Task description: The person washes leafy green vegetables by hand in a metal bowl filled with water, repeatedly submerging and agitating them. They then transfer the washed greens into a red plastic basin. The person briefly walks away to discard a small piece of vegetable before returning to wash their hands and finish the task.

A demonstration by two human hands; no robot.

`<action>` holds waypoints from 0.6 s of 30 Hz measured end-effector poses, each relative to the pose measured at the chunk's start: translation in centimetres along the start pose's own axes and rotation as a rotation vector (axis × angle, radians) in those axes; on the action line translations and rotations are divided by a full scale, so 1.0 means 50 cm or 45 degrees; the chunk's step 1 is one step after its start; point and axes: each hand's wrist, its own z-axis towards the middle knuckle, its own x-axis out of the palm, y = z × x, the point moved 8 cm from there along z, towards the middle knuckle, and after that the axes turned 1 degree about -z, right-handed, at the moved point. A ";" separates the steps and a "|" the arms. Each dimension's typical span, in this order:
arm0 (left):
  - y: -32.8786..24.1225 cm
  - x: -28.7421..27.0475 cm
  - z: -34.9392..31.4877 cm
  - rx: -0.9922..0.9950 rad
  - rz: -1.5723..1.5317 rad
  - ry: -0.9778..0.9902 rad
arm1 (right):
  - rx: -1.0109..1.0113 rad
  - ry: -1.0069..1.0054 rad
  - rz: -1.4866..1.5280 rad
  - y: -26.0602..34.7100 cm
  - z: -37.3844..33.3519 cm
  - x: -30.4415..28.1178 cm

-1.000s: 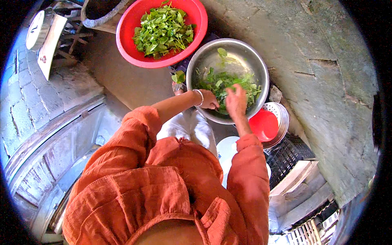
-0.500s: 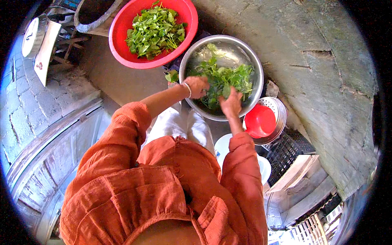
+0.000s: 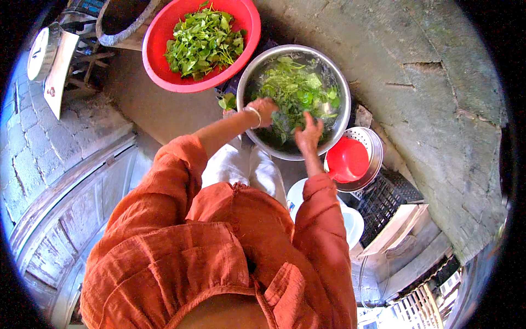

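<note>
A wide metal basin [image 3: 345, 118] holds water and loose leafy greens [image 3: 293, 82], spread across its middle and far side. My left hand [image 3: 263, 112], with a light bracelet at the wrist, reaches over the basin's near left side. Its fingertips are blurred against the wet leaves, and whether they grip any is unclear. Over the near right part is my right hand [image 3: 310, 134], its fingers apart and pointing down at the greens, nothing visibly held.
A red basin [image 3: 159, 77] heaped with green leaves stands far left of the metal one. To the right are a red plastic scoop [image 3: 348, 159] in a perforated metal strainer [image 3: 374, 143], a black crate [image 3: 386, 205] and a white bucket [image 3: 353, 225]. A stone wall [image 3: 422, 98] runs along the right.
The greens, bunched between my hands before, have spread toward the basin's far side, and the water looks stirred. My right hand's fingers show more apart. The left hand has shifted slightly.
</note>
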 end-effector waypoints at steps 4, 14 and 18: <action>-0.036 -0.013 -0.037 0.090 -0.068 -0.412 | -0.401 -0.050 0.528 0.104 0.001 -0.001; -0.005 0.018 -0.014 0.169 0.223 -0.160 | -0.428 0.020 -0.307 0.080 -0.018 -0.026; -0.045 0.058 -0.018 0.062 0.384 0.358 | -0.707 0.424 -0.127 0.089 -0.044 0.045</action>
